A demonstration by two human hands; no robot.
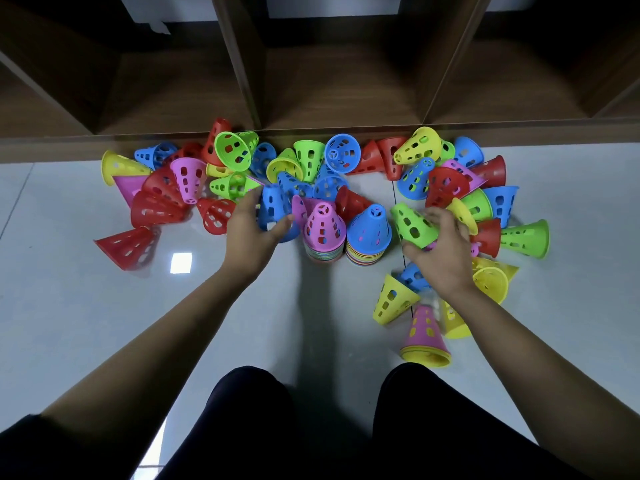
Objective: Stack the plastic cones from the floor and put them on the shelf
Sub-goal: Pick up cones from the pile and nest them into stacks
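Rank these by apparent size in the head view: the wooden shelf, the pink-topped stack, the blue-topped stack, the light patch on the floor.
1. wooden shelf
2. pink-topped stack and blue-topped stack: they look alike, so not ranked
3. light patch, the smallest

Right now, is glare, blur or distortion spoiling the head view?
Head view: a bright square glare patch sits on the glossy grey floor tile; the red perforated plastic cone at far left is motion-smeared; the left hand gripping a blue perforated cone and right hand gripping a green perforated cone are slightly soft; the brown wooden shelf bows from wide-angle distortion, compartments dim.
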